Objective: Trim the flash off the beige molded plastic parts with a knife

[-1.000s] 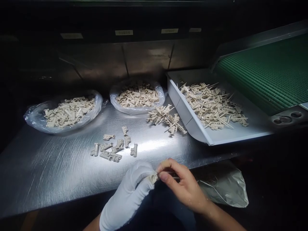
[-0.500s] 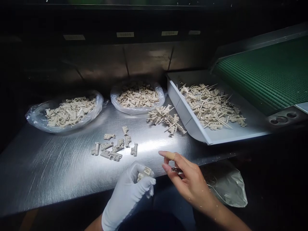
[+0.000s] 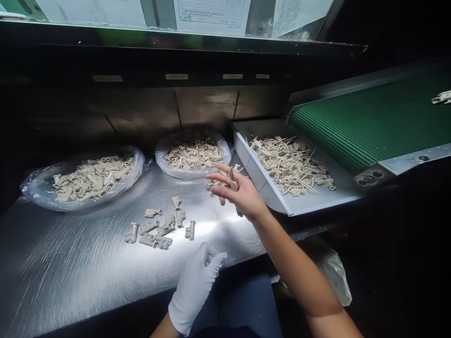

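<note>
My left hand point(image 3: 197, 284), in a white glove, is at the table's front edge with its fingers curled together. Whatever may be inside it is hidden. My bare right hand point(image 3: 239, 190) reaches over a small pile of beige parts point(image 3: 237, 167), largely covering it. A small dark tool point(image 3: 233, 179) is held against that hand, while its fingers stretch to the left. Several loose beige plastic parts point(image 3: 169, 222) lie on the metal table point(image 3: 91, 249), left of my hands.
Two clear plastic bags point(image 3: 131, 180) point(image 3: 188, 174) of beige parts stand at the back. At the right, a white tray point(image 3: 296, 204) holds parts with thin sprues. Beyond it is a green conveyor belt point(image 3: 380, 122), with a part point(image 3: 442, 97) at its far right.
My right hand has moved forward from the table edge to the small pile. The beige part seen in my left hand no longer shows. The view has tilted upward.
</note>
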`<act>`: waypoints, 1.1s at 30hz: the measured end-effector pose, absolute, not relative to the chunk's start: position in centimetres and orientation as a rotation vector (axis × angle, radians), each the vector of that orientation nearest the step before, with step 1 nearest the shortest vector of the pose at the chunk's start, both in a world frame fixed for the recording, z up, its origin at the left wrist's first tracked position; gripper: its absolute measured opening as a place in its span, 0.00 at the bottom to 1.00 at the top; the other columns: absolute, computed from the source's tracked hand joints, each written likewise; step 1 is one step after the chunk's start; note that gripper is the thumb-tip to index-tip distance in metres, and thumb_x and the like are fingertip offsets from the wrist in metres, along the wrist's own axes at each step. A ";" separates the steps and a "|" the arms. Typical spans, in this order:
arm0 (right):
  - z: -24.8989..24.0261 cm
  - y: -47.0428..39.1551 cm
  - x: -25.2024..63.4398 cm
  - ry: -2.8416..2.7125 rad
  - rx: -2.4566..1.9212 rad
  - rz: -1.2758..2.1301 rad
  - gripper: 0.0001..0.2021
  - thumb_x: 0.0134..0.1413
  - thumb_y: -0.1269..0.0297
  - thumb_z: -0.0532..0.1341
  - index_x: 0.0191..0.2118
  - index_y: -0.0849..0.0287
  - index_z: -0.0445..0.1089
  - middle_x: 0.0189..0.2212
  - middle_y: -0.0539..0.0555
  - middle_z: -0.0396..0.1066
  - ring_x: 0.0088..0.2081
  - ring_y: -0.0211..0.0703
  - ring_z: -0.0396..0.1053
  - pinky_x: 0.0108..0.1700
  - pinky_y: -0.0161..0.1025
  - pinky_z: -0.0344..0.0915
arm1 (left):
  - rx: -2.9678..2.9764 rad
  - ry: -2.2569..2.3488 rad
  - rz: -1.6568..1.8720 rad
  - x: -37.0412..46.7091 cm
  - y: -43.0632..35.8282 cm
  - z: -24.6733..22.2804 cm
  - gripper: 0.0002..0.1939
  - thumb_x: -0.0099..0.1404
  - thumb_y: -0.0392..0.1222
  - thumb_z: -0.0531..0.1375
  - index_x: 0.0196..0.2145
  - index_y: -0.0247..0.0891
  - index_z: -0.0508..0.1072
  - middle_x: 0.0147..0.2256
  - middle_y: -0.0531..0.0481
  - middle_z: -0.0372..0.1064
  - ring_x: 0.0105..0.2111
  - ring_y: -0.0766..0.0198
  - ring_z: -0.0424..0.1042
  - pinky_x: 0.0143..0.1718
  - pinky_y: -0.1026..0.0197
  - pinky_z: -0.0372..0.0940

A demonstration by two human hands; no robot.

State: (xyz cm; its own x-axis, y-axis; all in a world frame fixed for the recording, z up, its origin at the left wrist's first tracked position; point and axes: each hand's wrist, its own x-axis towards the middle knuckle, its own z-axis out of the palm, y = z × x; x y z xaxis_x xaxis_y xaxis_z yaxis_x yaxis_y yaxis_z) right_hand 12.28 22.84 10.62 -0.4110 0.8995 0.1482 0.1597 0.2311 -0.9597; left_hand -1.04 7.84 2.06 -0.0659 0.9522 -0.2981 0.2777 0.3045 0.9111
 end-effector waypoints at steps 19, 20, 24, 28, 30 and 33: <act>2.1 27.2 18.1 -1.780 -1.546 0.492 0.14 0.70 0.58 0.63 0.54 0.59 0.72 0.51 0.57 0.75 0.47 0.47 0.76 0.49 0.49 0.76 | 1.180 1.473 0.839 -1.3 7.6 1.1 0.22 0.74 0.56 0.52 0.25 0.44 0.63 0.24 0.56 0.63 0.27 0.58 0.65 0.35 0.56 0.59; 2.2 26.8 18.3 -1.787 -1.537 0.472 0.13 0.70 0.58 0.63 0.53 0.59 0.72 0.51 0.57 0.75 0.47 0.47 0.76 0.50 0.50 0.75 | 1.177 1.475 0.839 -1.3 7.6 1.1 0.22 0.74 0.56 0.52 0.25 0.44 0.63 0.23 0.56 0.63 0.26 0.58 0.64 0.35 0.56 0.59; 2.3 24.7 18.7 -1.784 -1.493 0.406 0.13 0.69 0.56 0.60 0.50 0.58 0.77 0.46 0.57 0.78 0.40 0.47 0.77 0.48 0.47 0.73 | 1.170 1.473 0.841 -1.4 7.6 1.1 0.22 0.75 0.56 0.52 0.25 0.44 0.63 0.23 0.56 0.63 0.26 0.58 0.64 0.35 0.56 0.59; 2.0 23.8 18.3 -1.751 -1.431 0.395 0.17 0.63 0.51 0.62 0.47 0.56 0.80 0.39 0.57 0.80 0.28 0.44 0.74 0.35 0.42 0.71 | 1.171 1.467 0.848 -1.4 7.6 1.0 0.22 0.74 0.56 0.52 0.25 0.44 0.63 0.23 0.56 0.63 0.26 0.58 0.64 0.35 0.56 0.58; 1.8 24.1 18.0 -1.702 -1.393 0.375 0.17 0.64 0.49 0.61 0.43 0.56 0.81 0.39 0.58 0.81 0.32 0.48 0.77 0.37 0.42 0.72 | 1.164 1.464 0.858 -1.4 7.6 1.1 0.23 0.74 0.57 0.53 0.25 0.44 0.63 0.23 0.56 0.63 0.26 0.58 0.63 0.35 0.56 0.58; 2.0 23.9 17.7 -1.591 -1.337 0.322 0.18 0.65 0.48 0.59 0.38 0.56 0.80 0.39 0.60 0.82 0.40 0.54 0.79 0.43 0.45 0.73 | 1.137 1.449 0.879 -1.4 7.5 1.1 0.23 0.74 0.57 0.54 0.24 0.43 0.64 0.23 0.56 0.63 0.26 0.59 0.64 0.35 0.56 0.58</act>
